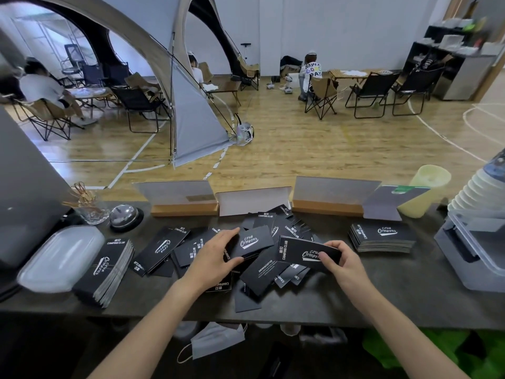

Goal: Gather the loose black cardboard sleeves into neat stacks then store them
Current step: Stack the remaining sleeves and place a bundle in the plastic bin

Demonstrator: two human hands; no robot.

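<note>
R. hand (pixel 343 265): fingers curled over, thumb under, gripping a small stack (pixel 303 251) of black sleeves by its right end. Stack held just above the tabletop (pixel 382 291), mid-right of centre, logo side up, tilted slightly down to the right.

L. hand (pixel 216 255): fingers laid over the left edge of the top sleeve (pixel 254 240) on the heap, thumb tucked at its near edge, so the sleeve is pinched between them. Can't tell if more than one sleeve is in that pinch.

Loose pile (pixel 262 274): black sleeves overlapping at all angles, centre of tabletop, spreading from under both hands toward the rear edge. Some face up w/ white print, some blank side up.

Right stack (pixel 382 237): squared up, lying flat, well apart from the pile, toward the right edge.

Left stack (pixel 109 272): taller, edges fanned, near the front-left, touching a clear plastic lid (pixel 57 258).

Rear edge, L to R: glass (pixel 93 212), desk bell (pixel 124 214), wooden card stand (pixel 183 207), open white box (pixel 254 199), second wooden stand (pixel 328 207). Far right: grey bin (pixel 470 250), nested cups (pixel 481 192) behind it.
</note>
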